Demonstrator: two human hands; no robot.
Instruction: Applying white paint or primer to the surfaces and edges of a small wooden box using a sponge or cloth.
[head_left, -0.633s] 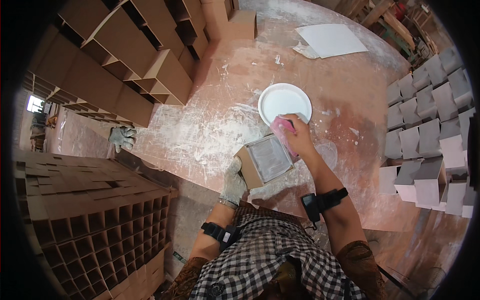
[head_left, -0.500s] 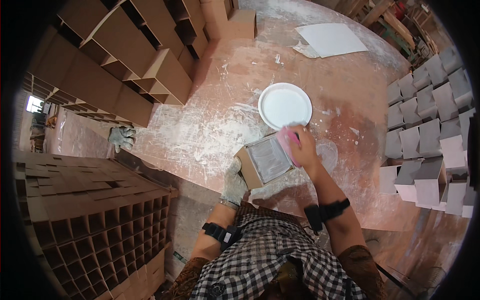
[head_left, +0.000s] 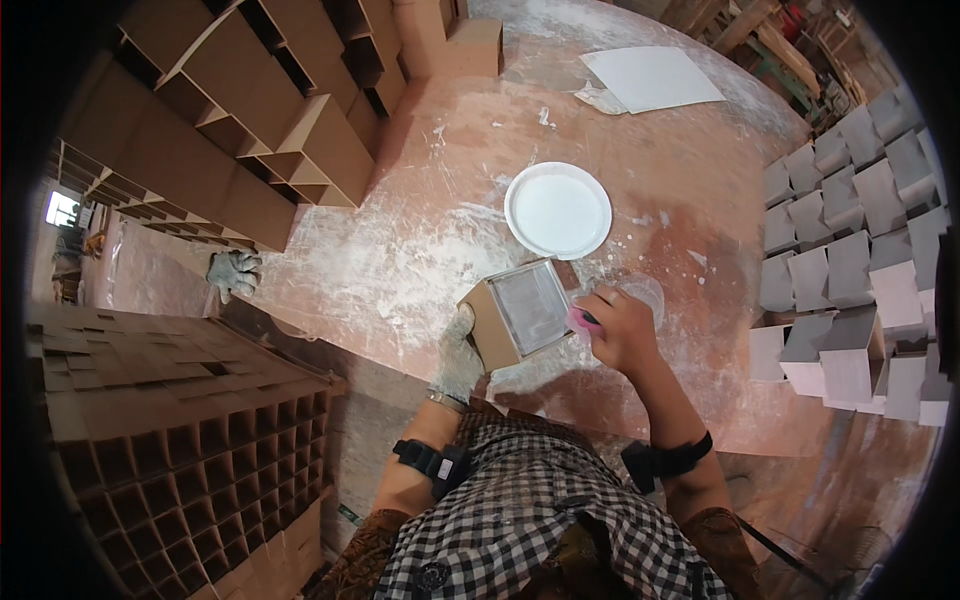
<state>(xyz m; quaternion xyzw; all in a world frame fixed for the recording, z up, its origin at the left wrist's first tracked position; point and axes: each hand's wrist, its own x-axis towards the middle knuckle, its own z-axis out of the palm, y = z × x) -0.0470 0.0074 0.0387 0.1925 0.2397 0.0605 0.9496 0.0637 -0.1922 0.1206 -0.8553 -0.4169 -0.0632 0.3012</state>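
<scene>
My left hand [head_left: 459, 355], in a pale work glove, is closed on the left side of a small brown box [head_left: 489, 325]. One face of the box, turned upward and framed by thin edges, is smeared with thin greyish white. My bare right hand [head_left: 624, 330] grips a pink brush-like tool [head_left: 583, 321] with a dark part by the fingers; its exact kind is partly hidden. The tool is at the box's right edge. Just beyond the box lies a round white tray [head_left: 558, 210] holding white liquid.
Brown open boxes [head_left: 325, 150] are stacked at the far left, and a gridded brown stack [head_left: 190, 460] stands near left. Rows of white and grey boxes [head_left: 850, 270] fill the right side. A white sheet [head_left: 655, 78] and a loose glove [head_left: 234, 274] lie on the white-stained table [head_left: 400, 220].
My right hand has moved nearer to me along the box's right side with the pink tool. The left hand still holds the box. The whole view has shifted slightly.
</scene>
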